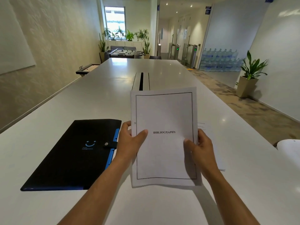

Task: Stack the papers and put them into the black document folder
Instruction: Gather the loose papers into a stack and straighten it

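— Across the whole lower view runs the long white bench [100, 98], glossy, with a dark slot [141, 81] let into its middle further up. What can't you make out?

— At the far end of the room a window [115, 21] is blown out by daylight, with potted plants [129, 35] along the sill and a football table [125, 52] below. On the right, stacked water bottles [219, 60] blur behind a glass wall. A white rounded thing [290, 147] at the right edge is cut off, and I cannot tell what it is.

— And the black folder?

— The black document folder [69, 156] lies flat on the bench to the left, closed, its tab strap snapped over a blue edge. The small print under its smile logo is too fine to read.

— The papers?

— A stack of papers [164, 137] is held upright above the bench, its top sheet bordered and printed BIBLIOGRAPHY. How many sheets lie behind it is hidden. More loose sheets [217, 153] lie on the bench behind the right hand, mostly covered.

— How do the hands sit?

— The left hand [131, 141] pinches the stack's left edge, thumb on the front, fingers behind. The right hand [200, 146] grips the right edge likewise, thumb pressed on the face. Both forearms reach in from the bottom, bare.
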Tool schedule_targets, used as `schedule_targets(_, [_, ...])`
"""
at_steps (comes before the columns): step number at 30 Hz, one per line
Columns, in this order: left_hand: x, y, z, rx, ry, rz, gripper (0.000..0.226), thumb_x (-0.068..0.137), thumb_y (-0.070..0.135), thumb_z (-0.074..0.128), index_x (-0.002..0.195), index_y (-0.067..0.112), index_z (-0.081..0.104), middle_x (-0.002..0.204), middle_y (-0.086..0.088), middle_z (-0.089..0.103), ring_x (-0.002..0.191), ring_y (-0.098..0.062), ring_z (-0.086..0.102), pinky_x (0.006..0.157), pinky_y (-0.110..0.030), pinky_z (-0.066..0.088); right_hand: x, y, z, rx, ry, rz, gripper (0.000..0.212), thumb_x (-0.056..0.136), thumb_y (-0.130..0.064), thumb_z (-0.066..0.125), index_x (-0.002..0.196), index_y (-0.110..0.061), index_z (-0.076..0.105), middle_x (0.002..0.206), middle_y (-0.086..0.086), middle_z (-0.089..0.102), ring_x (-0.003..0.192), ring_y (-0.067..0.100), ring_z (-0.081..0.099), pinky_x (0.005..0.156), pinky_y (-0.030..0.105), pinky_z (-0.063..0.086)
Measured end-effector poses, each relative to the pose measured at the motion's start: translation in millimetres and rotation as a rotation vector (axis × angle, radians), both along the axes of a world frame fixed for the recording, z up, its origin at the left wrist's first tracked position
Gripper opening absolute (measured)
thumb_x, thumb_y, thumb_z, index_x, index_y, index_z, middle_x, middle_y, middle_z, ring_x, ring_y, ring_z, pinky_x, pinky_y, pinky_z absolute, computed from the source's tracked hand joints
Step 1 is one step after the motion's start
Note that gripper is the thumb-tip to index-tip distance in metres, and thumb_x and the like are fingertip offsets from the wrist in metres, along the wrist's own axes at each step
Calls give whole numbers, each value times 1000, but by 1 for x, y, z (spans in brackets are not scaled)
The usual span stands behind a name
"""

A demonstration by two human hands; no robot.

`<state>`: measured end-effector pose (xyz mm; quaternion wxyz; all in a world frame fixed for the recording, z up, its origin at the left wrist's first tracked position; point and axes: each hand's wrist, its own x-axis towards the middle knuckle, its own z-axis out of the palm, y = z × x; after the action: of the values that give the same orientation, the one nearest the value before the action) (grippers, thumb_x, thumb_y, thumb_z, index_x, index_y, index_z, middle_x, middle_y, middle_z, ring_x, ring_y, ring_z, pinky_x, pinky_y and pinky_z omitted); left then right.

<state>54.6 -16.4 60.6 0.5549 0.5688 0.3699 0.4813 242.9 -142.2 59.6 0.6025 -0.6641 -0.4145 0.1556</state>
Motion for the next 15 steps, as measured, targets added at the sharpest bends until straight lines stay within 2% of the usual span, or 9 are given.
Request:
schedule_targets(2, [1,13,-7,-28,107,39,39,82,26,73,113,24,50,98,-3,69,88,-18,68,70,-27,52,12,1,-1,-7,69,-50,35,84,-4,62,98,-36,60,91,-19,67,77,-5,66,55,7,49])
schedule_targets(5, [3,31,-23,-84,280,107,37,83,30,72,112,24,50,110,-2,61,91,-13,60,64,-21,44,38,2,-3,-68,202,-138,31,78,2,62,86,-28,64,80,-10,69,67,12,67,49,12,50])
schedule_targets(9, [5,43,-48,-95,495,113,57,81,33,73,128,15,46,131,-10,47,108,-19,49,79,-28,41,81,3,-15,-215,304,-269,19,77,1,60,90,-12,65,86,9,70,75,25,66,61,30,52])
schedule_targets(12, [10,47,-53,-102,580,127,72,79,36,74,136,11,38,140,-17,41,122,-29,46,96,-41,44,107,3,-27,-347,268,-365,16,79,-11,58,94,-10,63,95,17,69,85,34,65,82,47,55])
schedule_targets(15, [16,50,-47,-109,629,124,79,78,36,73,141,11,32,142,-16,36,121,-30,46,92,-40,45,119,2,-34,-452,154,-479,27,79,-16,52,103,-7,61,105,17,67,89,36,63,85,48,53])
